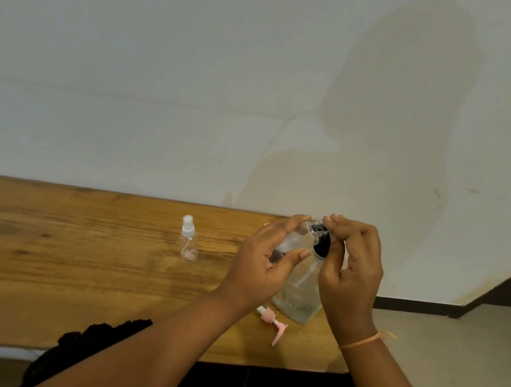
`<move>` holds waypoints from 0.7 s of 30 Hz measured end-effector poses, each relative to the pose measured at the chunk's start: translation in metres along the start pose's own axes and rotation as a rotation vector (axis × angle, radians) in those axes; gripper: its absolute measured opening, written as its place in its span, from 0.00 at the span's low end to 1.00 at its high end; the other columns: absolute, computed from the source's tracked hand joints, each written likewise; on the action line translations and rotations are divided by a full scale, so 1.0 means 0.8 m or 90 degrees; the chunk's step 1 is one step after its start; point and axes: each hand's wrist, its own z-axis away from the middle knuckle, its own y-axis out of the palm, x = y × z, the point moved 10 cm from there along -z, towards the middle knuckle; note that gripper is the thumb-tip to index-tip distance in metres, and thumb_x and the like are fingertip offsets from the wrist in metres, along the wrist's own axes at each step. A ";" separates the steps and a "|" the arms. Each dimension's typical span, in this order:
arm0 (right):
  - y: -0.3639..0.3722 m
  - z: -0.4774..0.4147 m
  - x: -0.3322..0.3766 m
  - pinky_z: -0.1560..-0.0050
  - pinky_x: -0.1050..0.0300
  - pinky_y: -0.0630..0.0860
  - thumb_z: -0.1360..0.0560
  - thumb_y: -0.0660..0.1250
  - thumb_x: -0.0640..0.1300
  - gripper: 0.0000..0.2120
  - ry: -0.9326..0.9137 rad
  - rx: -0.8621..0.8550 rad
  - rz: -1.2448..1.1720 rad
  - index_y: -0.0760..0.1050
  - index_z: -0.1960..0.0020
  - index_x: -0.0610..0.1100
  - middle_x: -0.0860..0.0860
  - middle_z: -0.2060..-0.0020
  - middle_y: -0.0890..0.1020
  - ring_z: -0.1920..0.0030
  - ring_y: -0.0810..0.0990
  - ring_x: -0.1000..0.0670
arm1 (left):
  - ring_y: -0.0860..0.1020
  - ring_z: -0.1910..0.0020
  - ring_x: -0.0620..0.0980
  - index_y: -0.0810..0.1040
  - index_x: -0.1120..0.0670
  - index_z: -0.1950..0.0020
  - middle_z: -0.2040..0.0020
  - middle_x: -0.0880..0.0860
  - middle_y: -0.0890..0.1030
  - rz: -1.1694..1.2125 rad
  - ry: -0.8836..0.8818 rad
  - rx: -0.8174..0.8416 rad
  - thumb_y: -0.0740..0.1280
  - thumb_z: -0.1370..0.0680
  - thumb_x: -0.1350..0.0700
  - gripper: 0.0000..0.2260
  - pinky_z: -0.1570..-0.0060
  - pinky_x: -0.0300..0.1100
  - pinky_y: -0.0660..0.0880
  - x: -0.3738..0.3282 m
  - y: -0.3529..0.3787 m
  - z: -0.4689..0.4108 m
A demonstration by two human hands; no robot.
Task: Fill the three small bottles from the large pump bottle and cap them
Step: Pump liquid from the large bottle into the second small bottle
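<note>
"Spilling looks the likeliest trouble. The small clear plastic bottle (290, 242) is held tilted, its mouth toward the black screw cap with a white rim (321, 246). If it holds liquid and the cap goes on crooked, it could leak over the brown wooden worktop (86, 255)."

"And the large clear square-sided bottle (297, 294)?"

"It stands right under both hands, seemingly without its pump. The pink-and-white pump head (270, 319) lies on the worktop just beside it. A lowered wrist could tip the bottle over."

"How do the hands sit?"

"The left hand (260, 262) is curled round the small bottle, thumb on the near side and fingers over the top. The right hand (353, 265) pinches the black cap between thumb and fingertips, the other fingers folded. Whether the threads have caught cannot be told — the fingers hide the neck."

"Anything else out?"

"One small clear spray bottle with a white top (188, 240) stands upright and capped, well apart on the left. A third small bottle cannot be made out — it may be behind the left hand."
</note>
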 end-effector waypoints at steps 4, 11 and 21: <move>0.005 0.002 -0.009 0.41 0.69 0.70 0.29 0.62 0.23 0.18 -0.010 0.011 0.002 0.76 0.46 0.40 0.49 0.51 0.72 0.46 0.73 0.55 | 0.75 0.41 0.40 0.68 0.42 0.32 0.42 0.33 0.75 -0.009 -0.021 0.016 0.65 0.25 0.48 0.21 0.51 0.42 0.80 0.009 0.006 0.001; -0.002 -0.005 -0.001 0.44 0.70 0.70 0.29 0.62 0.25 0.14 0.004 -0.006 0.005 0.78 0.48 0.37 0.51 0.52 0.73 0.47 0.73 0.56 | 0.74 0.41 0.40 0.69 0.43 0.32 0.42 0.37 0.75 -0.023 0.000 0.006 0.67 0.24 0.53 0.21 0.49 0.31 0.75 0.000 0.001 -0.003; 0.005 0.002 -0.013 0.43 0.68 0.71 0.29 0.62 0.25 0.14 -0.012 0.018 0.005 0.77 0.48 0.37 0.51 0.51 0.73 0.46 0.74 0.54 | 0.75 0.42 0.41 0.68 0.43 0.32 0.41 0.35 0.75 -0.039 -0.017 0.026 0.64 0.25 0.46 0.21 0.50 0.43 0.79 0.013 0.007 0.001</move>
